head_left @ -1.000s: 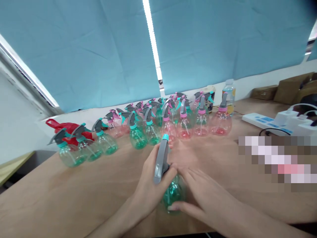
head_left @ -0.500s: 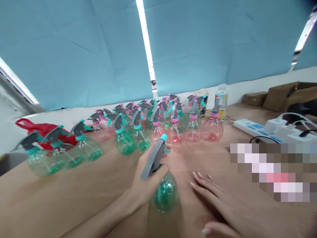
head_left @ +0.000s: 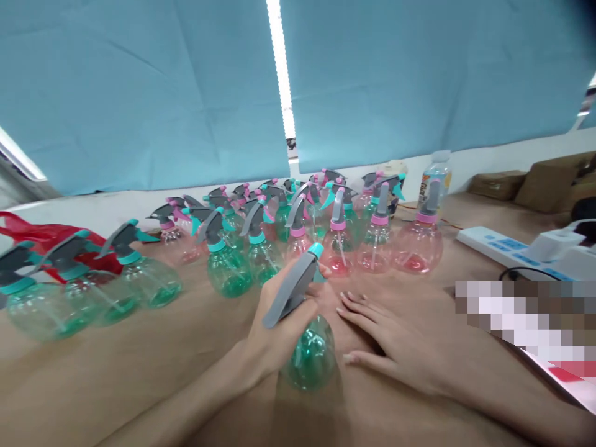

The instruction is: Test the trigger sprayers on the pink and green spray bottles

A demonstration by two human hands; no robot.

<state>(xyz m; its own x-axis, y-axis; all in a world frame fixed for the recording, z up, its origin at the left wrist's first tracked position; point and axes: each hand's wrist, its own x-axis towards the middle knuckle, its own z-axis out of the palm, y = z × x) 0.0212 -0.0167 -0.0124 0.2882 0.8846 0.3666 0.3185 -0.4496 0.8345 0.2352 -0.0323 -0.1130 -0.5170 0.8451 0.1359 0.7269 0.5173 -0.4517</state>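
Note:
My left hand (head_left: 279,316) is wrapped round the neck of a green spray bottle (head_left: 310,357) with a grey trigger head and a turquoise nozzle. The bottle's round body shows below my fingers, close over the brown table. To its right my right hand (head_left: 382,329) lies low over the table, fingers spread, holding nothing. Beyond my hands stand pink spray bottles (head_left: 339,251) and green spray bottles (head_left: 230,270), several of each, in loose rows. On the left, another group of green spray bottles (head_left: 156,279) stands in a line.
A red plastic bag (head_left: 51,239) lies behind the left bottles. At the back right stands a drink bottle (head_left: 435,177). A white power strip (head_left: 503,245) with plugs and cables is on the right, with cardboard boxes (head_left: 544,186) behind it. A blurred-out patch covers the lower right.
My right hand has moved up and left, nearer the held spray bottle. My left hand keeps its grip on the bottle. The view has shifted slightly.

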